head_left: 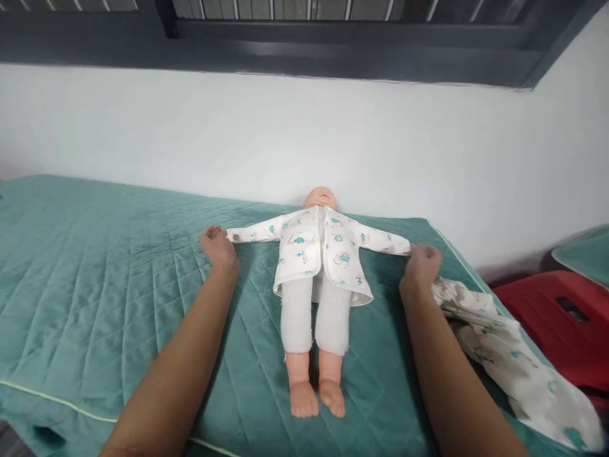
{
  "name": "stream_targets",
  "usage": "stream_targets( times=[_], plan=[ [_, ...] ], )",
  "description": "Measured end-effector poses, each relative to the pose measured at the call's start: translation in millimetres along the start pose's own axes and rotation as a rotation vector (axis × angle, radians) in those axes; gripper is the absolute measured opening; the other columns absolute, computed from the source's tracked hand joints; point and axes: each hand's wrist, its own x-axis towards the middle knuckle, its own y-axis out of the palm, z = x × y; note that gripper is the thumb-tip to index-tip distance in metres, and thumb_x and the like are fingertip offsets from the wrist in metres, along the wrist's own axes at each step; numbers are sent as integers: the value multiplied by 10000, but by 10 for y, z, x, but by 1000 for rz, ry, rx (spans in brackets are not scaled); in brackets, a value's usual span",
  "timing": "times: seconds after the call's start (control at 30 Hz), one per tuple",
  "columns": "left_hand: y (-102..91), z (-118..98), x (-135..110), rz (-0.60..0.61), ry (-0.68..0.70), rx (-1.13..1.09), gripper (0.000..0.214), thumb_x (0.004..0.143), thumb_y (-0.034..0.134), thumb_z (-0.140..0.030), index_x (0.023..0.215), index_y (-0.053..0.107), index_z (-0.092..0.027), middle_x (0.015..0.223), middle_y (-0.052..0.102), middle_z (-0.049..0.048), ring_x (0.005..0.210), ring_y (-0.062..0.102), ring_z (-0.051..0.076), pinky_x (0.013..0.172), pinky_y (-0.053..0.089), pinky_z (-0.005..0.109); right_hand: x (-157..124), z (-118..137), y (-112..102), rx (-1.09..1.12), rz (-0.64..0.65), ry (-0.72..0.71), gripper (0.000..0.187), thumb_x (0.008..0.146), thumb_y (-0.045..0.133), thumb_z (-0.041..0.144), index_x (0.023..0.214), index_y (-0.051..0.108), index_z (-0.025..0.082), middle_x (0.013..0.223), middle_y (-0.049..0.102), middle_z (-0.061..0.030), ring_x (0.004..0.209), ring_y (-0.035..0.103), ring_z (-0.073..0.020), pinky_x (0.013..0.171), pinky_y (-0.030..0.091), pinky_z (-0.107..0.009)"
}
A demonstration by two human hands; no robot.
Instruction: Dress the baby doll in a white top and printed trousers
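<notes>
A baby doll point(299, 324) lies on its back, arms stretched out sideways, its head at the wall side. It wears a white jacket point(302, 254) with small green and pink prints, the front edges meeting at the middle. White cloth covers the legs down to the shins; the feet are bare. My left hand point(219, 246) is closed at the end of the left-hand sleeve point(254, 233), pinching the cuff. At the opposite cuff, my right hand point(421, 265) is closed on the end of the other sleeve point(385, 241). The doll's hands are hidden.
A quilted green cover point(118, 273) lies under the doll. Crumpled printed white clothing point(518, 362) rests by my right forearm. Beyond the right edge stands a red plastic object point(552, 311). A white wall point(238, 139) rises behind, with a dark window frame point(333, 54) above.
</notes>
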Motion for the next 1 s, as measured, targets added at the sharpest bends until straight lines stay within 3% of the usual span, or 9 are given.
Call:
stream_targets(
  times=[0.07, 0.2, 0.3, 0.4, 0.47, 0.57, 0.7, 0.87, 1.0],
  plan=[
    [-57, -10, -104, 35, 61, 37, 314, 785, 540, -16, 1060, 511, -165, 1227, 615, 80, 1193, 591, 157, 1110, 409, 337, -236, 76, 16, -47, -36, -6, 500, 852, 517, 339, 1309, 424, 162, 1423, 498, -190, 1381, 446, -295, 1188, 302, -535],
    [-329, -45, -366, 183, 196, 218, 287, 795, 582, -95, 1071, 562, -170, 1208, 633, 71, 1190, 593, 194, 1108, 422, 391, -802, 293, -68, -174, 41, -114, 543, 849, 564, 392, 1327, 502, 142, 1442, 518, -189, 1375, 457, -309, 1175, 315, -521],
    [-648, -115, -572, 300, 215, 294, 275, 802, 576, -141, 1071, 599, -191, 1153, 666, 57, 1137, 623, 203, 1077, 453, 420, -1208, 438, -334, -332, 151, -321, 468, 904, 518, 377, 1313, 528, 151, 1454, 511, -192, 1395, 433, -310, 1168, 312, -552],
    [-919, -235, -783, 535, 230, 399, 258, 835, 569, -212, 1086, 630, -214, 1155, 681, 62, 1128, 631, 220, 1052, 464, 444, -1483, 514, -724, -437, 333, -551, 377, 940, 519, 356, 1275, 549, 185, 1454, 516, -172, 1426, 398, -299, 1175, 313, -555],
    [-995, -319, -928, 680, 238, 440, 252, 850, 579, -257, 1090, 644, -220, 1176, 682, 75, 1147, 623, 237, 1046, 463, 459, -1575, 543, -964, -495, 437, -627, 363, 948, 532, 348, 1283, 540, 211, 1452, 516, -156, 1418, 410, -294, 1163, 343, -552],
    [-918, -403, -1162, 827, 254, 422, 300, 839, 621, -294, 1133, 634, -236, 1260, 651, 79, 1212, 590, 243, 1041, 470, 435, -1618, 605, -1141, -544, 510, -603, 375, 950, 539, 343, 1303, 519, 218, 1448, 510, -156, 1380, 454, -297, 1135, 394, -540],
    [-632, -428, -1493, 1001, 488, 454, 432, 826, 633, -262, 1252, 565, -240, 1411, 523, 89, 1361, 447, 251, 1145, 375, 436, -1625, 778, -924, -518, 516, -612, 386, 946, 527, 299, 1320, 499, 206, 1437, 509, -152, 1365, 460, -288, 1144, 387, -516],
    [-351, -470, -1722, 853, 699, 804, 474, 754, 678, -212, 1219, 591, -225, 1316, 517, 114, 1273, 457, 329, 1098, 374, 508, -1637, 1091, -303, -543, 587, -723, 362, 929, 529, 244, 1287, 539, 193, 1345, 560, -135, 1271, 489, -292, 1092, 416, -474],
    [-244, -517, -1661, 841, 702, 806, 182, 822, 627, -249, 999, 653, -218, 1128, 578, 92, 1139, 521, 299, 1027, 414, 463, -1579, 1219, 53, -637, 609, -672, 243, 945, 499, 290, 1140, 617, 207, 1166, 608, -127, 1085, 562, -292, 939, 474, -448]
  ],
)
